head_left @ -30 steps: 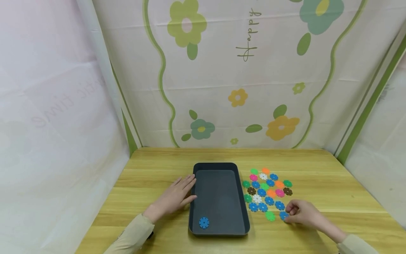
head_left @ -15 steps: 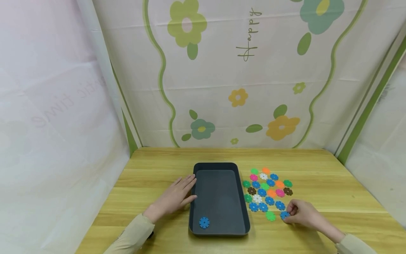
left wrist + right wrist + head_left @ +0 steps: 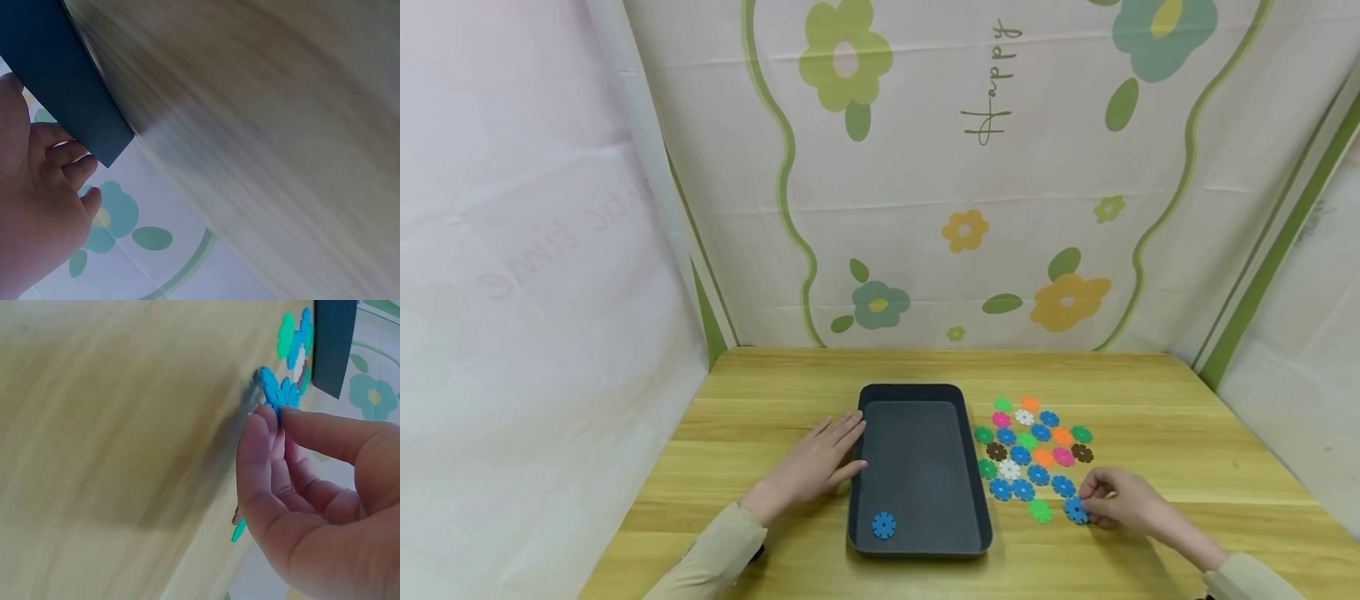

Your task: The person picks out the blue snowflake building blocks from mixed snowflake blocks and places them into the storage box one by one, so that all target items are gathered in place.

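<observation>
My right hand (image 3: 1122,500) pinches a blue notched plastic disc (image 3: 1076,510) between thumb and fingertips, at the near right edge of a spread of discs. The right wrist view shows the pinched blue disc (image 3: 269,384) tilted up from the table. My left hand (image 3: 812,467) rests on the left rim of a dark grey tray (image 3: 917,475), fingers mostly straight. In the left wrist view, the fingers of that left hand (image 3: 53,181) touch the tray's outer wall (image 3: 81,94). One blue disc (image 3: 883,525) lies flat in the tray's near left corner.
Right of the tray, several notched discs lie flat on the wooden table (image 3: 760,383), among them a bright green disc (image 3: 1041,511), a pink disc (image 3: 1063,456), a brown disc (image 3: 1082,453) and a white disc (image 3: 1010,470). A printed curtain (image 3: 910,167) hangs behind the table.
My right hand has tilted the blue disc up from the table between thumb and fingers and drawn slightly right. The left hand and the tray stay in place.
</observation>
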Available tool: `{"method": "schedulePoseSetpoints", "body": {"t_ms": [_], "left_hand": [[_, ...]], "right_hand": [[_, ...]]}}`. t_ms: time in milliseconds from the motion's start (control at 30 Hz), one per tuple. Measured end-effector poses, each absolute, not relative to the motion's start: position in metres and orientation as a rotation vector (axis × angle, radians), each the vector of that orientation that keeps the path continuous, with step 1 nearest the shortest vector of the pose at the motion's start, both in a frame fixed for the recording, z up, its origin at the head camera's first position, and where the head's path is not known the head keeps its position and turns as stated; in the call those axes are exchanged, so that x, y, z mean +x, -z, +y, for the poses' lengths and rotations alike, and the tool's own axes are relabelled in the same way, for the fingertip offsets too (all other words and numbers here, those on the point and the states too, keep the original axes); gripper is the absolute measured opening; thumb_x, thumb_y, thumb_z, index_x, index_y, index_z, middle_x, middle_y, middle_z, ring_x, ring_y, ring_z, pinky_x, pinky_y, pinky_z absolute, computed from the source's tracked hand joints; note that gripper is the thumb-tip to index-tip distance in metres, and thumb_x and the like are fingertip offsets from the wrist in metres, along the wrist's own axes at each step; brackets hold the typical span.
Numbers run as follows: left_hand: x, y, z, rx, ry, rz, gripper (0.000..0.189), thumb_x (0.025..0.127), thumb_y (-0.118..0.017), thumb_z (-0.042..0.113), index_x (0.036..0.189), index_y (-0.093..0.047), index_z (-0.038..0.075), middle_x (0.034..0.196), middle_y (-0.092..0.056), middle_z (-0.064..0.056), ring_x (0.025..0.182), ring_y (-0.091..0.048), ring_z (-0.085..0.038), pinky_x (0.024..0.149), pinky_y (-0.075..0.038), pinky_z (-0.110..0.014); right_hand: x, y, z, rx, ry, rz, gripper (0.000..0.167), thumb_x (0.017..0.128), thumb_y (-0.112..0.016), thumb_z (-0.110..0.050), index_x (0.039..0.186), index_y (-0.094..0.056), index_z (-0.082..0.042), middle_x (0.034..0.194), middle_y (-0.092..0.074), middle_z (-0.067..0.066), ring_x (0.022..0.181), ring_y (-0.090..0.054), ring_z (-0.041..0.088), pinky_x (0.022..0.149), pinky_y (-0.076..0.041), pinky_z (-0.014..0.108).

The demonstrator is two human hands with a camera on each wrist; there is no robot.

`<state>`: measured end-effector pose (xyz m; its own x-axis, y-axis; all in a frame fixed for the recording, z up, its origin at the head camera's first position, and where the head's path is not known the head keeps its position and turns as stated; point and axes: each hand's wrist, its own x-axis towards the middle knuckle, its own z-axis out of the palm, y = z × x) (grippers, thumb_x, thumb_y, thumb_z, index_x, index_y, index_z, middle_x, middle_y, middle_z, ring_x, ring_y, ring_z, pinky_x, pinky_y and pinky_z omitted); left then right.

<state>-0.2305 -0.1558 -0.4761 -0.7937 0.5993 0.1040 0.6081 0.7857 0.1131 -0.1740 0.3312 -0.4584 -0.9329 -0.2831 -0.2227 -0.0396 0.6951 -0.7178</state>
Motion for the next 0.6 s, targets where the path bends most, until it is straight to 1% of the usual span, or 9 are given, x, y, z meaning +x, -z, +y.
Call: {"method": "schedulePoseSetpoints", "body": {"t_ms": [100,233,433,600], "left_hand": [[-0.230,0.476,-0.156,-0.986,0.213,-2.910,0.070,0.102,-0.042,0.053,0.156,-0.033,0.009,0.164,-0.028,-0.006,0.152,-0.029,-0.023,0.126,-0.024,-0.047],[-0.230,0.475,-0.156,-0.983,0.212,-2.915,0.070,0.102,-0.042,0.054,0.156,-0.032,0.010,0.165,-0.028,-0.006,0.153,-0.028,-0.022,0.126,-0.023,-0.046],[-0.230,0.475,-0.156,-0.994,0.218,-2.901,0.069,0.103,-0.043,0.053,0.156,-0.033,0.009,0.164,-0.029,-0.007,0.152,-0.030,-0.024,0.126,-0.024,-0.047],[-0.230,0.475,-0.156,-1.000,0.228,-2.892,0.069,0.103,-0.044,0.051,0.155,-0.034,0.008,0.164,-0.030,-0.008,0.152,-0.031,-0.025,0.125,-0.025,-0.048]], "right_hand": [[-0.176,0.453,0.329,-0.292,1.118,2.566,0.014,0.094,-0.064,-0.010,0.095,-0.062,0.005,0.083,-0.063,0.007,0.066,-0.059,0.008,0.055,-0.054,0.023],[-0.184,0.444,0.321,-0.348,1.158,2.537,0.015,0.095,-0.063,-0.009,0.096,-0.061,0.006,0.083,-0.063,0.009,0.064,-0.058,0.008,0.053,-0.051,0.023],[-0.197,0.433,0.297,-0.362,1.224,2.467,0.017,0.095,-0.063,-0.009,0.099,-0.059,0.007,0.084,-0.063,0.011,0.069,-0.061,0.013,0.057,-0.055,0.027],[-0.205,0.426,0.274,-0.400,1.239,2.466,0.017,0.095,-0.064,-0.009,0.099,-0.060,0.006,0.083,-0.064,0.012,0.069,-0.062,0.017,0.058,-0.055,0.030]]}}
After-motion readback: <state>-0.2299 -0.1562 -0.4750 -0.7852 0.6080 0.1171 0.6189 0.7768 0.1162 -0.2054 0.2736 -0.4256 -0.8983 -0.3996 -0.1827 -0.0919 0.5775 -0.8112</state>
